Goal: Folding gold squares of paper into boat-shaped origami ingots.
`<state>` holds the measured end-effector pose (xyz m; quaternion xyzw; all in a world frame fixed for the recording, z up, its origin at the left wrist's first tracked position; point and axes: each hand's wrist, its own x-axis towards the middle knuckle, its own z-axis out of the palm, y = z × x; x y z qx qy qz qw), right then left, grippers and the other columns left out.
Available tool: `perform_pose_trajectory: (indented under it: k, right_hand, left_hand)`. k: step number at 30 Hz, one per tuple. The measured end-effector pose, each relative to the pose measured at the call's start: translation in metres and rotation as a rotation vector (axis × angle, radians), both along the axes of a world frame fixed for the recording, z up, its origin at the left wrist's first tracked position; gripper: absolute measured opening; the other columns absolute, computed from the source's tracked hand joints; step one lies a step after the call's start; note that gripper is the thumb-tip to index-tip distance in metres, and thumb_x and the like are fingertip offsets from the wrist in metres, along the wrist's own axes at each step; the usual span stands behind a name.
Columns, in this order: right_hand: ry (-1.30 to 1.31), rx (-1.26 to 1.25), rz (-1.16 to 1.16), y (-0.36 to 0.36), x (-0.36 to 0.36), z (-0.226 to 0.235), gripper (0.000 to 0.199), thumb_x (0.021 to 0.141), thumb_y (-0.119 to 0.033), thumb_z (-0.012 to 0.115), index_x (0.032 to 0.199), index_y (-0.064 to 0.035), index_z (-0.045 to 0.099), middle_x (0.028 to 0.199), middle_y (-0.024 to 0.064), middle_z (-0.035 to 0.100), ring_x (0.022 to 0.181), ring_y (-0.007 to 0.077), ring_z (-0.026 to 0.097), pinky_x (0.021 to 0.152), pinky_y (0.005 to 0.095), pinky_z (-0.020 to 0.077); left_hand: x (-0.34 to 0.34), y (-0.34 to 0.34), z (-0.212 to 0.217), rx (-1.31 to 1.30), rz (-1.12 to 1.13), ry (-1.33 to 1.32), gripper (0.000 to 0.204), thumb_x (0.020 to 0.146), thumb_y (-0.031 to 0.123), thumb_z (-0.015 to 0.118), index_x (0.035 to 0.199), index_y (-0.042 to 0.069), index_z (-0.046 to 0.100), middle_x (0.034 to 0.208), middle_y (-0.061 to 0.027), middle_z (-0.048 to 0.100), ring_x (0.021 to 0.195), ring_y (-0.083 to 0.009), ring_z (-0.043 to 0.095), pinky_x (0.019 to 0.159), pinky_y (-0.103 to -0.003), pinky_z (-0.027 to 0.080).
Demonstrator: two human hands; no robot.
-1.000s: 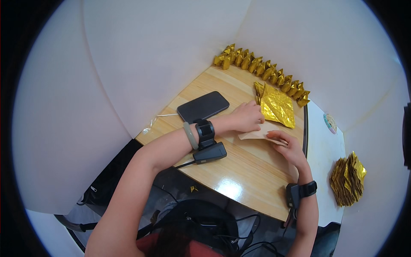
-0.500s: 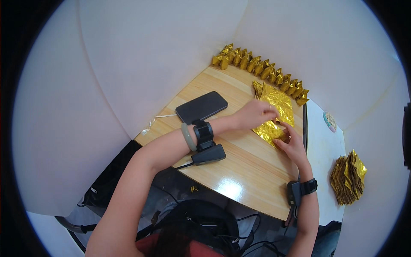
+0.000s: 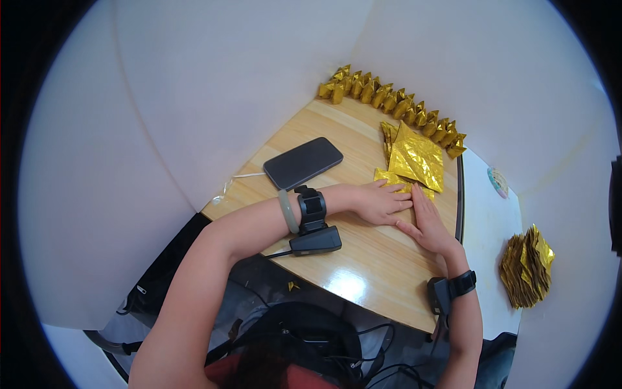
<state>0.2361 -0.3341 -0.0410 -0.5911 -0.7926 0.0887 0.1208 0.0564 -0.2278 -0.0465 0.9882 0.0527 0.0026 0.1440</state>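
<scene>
Both hands lay flat on a wooden table (image 3: 363, 259), fingers held straight and close together. The left hand (image 3: 379, 202) pressed down on a small folded piece of gold paper (image 3: 391, 178) near the table's far side; the right hand (image 3: 429, 223) rested just beside it, touching. A square gold sheet (image 3: 418, 157) lay just beyond. A dark phone (image 3: 302, 162) sat to the left, and a row of folded gold shapes (image 3: 395, 102) lined the far edge.

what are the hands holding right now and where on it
Nothing is gripped: left hand and right hand press flat on a folded gold foil paper, covering its near edge.
</scene>
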Motion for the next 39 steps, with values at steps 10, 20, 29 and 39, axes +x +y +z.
perform_pose_trajectory:
  k: [10, 20, 29, 39]
  right_hand:
    - [-0.076, 0.023, -0.157, -0.004, 0.02, 0.002, 0.073, 0.087, -0.043, 0.056, 0.137, 0.0035, 0.03, 0.142, 0.0235, 0.03, 0.133, 0.033, 0.029, 0.108, 0.039, 0.0259]
    - [0.025, 0.103, -0.135, -0.009, 0.009, 0.031, 0.037, 0.074, -0.006, 0.062, 0.111, -0.0052, 0.059, 0.106, 0.0119, 0.062, 0.103, 0.0299, 0.056, 0.09, 0.0371, 0.0441]
    - [0.212, 0.011, -0.037, -0.009, 0.027, 0.027, 0.048, 0.066, -0.003, 0.059, 0.114, -0.0046, 0.058, 0.123, 0.0144, 0.055, 0.116, 0.0281, 0.05, 0.1, 0.035, 0.0383]
    - [0.323, 0.019, -0.081, -0.006, 0.024, 0.023, 0.041, 0.072, -0.001, 0.061, 0.113, -0.0019, 0.059, 0.116, 0.0112, 0.061, 0.108, 0.0229, 0.056, 0.096, 0.0309, 0.0407]
  left_hand:
    - [-0.004, 0.012, -0.003, -0.022, -0.018, 0.002, 0.074, 0.093, 0.048, 0.039, 0.143, -0.002, 0.018, 0.15, -0.0192, 0.015, 0.14, -0.0298, 0.011, 0.112, -0.046, 0.013]
    - [-0.006, 0.039, -0.004, -0.213, -0.16, -0.036, 0.056, 0.091, 0.029, 0.051, 0.14, 0.007, 0.034, 0.15, -0.0166, 0.018, 0.139, -0.0303, 0.018, 0.111, -0.037, 0.019]
    - [-0.014, 0.042, 0.008, -0.377, -0.136, 0.063, 0.049, 0.091, 0.025, 0.052, 0.137, 0.011, 0.042, 0.15, -0.0119, 0.021, 0.139, -0.0266, 0.017, 0.112, -0.034, 0.017]
    - [-0.015, 0.047, 0.014, -0.448, -0.157, 0.153, 0.048, 0.091, 0.026, 0.053, 0.136, 0.013, 0.043, 0.15, -0.0109, 0.022, 0.14, -0.0255, 0.015, 0.112, -0.035, 0.015]
